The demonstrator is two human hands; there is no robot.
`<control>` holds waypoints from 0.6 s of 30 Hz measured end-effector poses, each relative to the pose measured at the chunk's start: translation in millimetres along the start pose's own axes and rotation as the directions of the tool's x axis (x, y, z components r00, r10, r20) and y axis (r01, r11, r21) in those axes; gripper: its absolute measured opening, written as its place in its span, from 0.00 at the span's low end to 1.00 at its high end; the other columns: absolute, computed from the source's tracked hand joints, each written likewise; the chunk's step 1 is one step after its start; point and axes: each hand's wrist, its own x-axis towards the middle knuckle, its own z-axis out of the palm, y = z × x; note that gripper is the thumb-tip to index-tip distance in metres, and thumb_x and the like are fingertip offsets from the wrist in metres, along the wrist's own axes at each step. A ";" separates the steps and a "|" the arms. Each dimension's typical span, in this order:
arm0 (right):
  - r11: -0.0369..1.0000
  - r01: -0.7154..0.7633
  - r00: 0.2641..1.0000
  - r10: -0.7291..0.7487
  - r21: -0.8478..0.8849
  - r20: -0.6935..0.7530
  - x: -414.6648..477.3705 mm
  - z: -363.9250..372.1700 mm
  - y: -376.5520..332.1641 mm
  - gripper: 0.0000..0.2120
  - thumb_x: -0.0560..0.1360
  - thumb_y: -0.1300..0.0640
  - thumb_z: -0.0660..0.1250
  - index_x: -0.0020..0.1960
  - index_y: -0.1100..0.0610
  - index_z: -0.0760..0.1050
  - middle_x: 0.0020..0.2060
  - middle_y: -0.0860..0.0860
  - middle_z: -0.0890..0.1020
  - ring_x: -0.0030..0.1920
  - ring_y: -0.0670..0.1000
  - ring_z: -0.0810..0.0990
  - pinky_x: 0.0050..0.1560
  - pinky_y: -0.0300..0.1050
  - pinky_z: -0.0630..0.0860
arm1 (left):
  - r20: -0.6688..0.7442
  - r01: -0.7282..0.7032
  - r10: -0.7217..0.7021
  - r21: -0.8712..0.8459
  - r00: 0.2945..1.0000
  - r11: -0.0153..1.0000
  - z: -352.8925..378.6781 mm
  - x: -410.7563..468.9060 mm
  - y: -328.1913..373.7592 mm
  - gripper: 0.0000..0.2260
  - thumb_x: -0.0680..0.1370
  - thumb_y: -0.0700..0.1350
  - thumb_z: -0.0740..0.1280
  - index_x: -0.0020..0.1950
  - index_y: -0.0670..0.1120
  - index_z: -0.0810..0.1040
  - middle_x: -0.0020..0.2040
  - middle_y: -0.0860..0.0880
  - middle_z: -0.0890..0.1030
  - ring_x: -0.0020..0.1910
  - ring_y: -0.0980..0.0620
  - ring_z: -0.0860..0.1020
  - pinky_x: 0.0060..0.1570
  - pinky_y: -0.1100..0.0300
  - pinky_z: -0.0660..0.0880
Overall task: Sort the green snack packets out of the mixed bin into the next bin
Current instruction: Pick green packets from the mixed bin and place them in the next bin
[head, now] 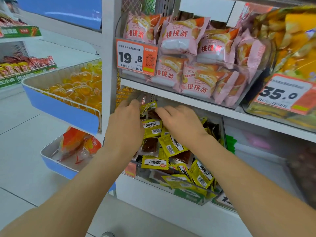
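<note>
Both hands deep in the mixed bin, digging at the back under the shelf edge.

Bin front at lower centre: mostly yellow packets; green packets sit centre-right, just past the divider in the next bin. Left hand and right hand lie palm-down on the pile, fingers curled out of sight, grip can't tell. Suggest spreading the top layer flat to check colours before pinching anything.

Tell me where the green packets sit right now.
In the head view, a few green packets stand upright just right of the clear divider, in the bin beside the yellow packets, right of the right hand.
</note>
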 end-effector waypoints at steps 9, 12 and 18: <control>0.931 -0.167 0.948 0.242 0.325 -0.206 -48.9 -51.3 -8.0 0.18 0.73 0.62 0.73 0.62 0.56 0.80 0.51 0.53 0.83 0.49 0.58 0.82 0.49 0.56 0.80 | -0.026 -0.001 -0.003 -0.134 1.000 0.991 0.9 -6.4 -3.0 0.15 0.82 0.44 0.63 0.35 0.44 0.77 0.35 0.46 0.78 0.34 0.47 0.73 0.33 0.53 0.66; 0.707 -0.401 0.853 0.520 0.583 -0.044 -65.3 -71.3 -10.2 0.15 0.74 0.57 0.75 0.58 0.48 0.79 0.49 0.42 0.83 0.49 0.44 0.82 0.52 0.46 0.80 | 0.079 0.015 -0.003 -0.157 0.997 0.987 -3.1 -8.0 1.0 0.07 0.81 0.39 0.68 0.56 0.46 0.85 0.55 0.48 0.85 0.53 0.46 0.81 0.58 0.57 0.73; 0.270 -0.545 0.713 0.647 0.794 0.270 -90.4 -79.8 0.7 0.13 0.75 0.57 0.76 0.55 0.46 0.79 0.48 0.40 0.86 0.49 0.43 0.85 0.52 0.49 0.83 | 0.191 0.033 0.019 -0.265 0.981 0.964 0.2 -17.3 23.7 0.30 0.76 0.37 0.75 0.75 0.54 0.72 0.71 0.51 0.75 0.70 0.51 0.72 0.64 0.64 0.65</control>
